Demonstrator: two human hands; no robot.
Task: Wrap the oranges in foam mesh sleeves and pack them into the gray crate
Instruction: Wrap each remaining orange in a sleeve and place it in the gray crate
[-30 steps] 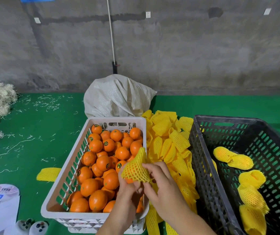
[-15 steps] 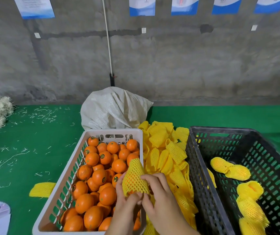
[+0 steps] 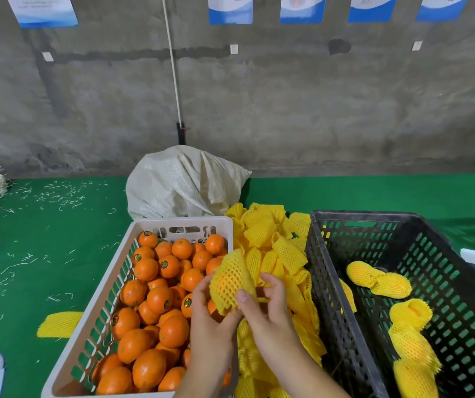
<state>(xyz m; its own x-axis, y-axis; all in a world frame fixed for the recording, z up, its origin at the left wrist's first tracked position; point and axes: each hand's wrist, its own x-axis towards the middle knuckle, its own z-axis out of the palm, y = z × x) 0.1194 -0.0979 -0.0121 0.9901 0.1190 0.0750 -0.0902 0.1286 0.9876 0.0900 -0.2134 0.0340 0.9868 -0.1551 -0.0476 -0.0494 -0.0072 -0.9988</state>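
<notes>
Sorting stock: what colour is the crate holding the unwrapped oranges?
White crate, with slotted sides, clearest in the head view.

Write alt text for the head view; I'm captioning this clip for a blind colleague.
A person's left hand and right hand pull a yellow foam mesh sleeve over an orange, above a white crate of oranges. A pile of empty sleeves lies beside it, and a gray crate on the right holds several wrapped oranges.

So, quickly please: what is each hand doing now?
Left hand: grips the orange in the yellow foam mesh sleeve.
Right hand: pinches the same sleeve's lower edge.
</notes>
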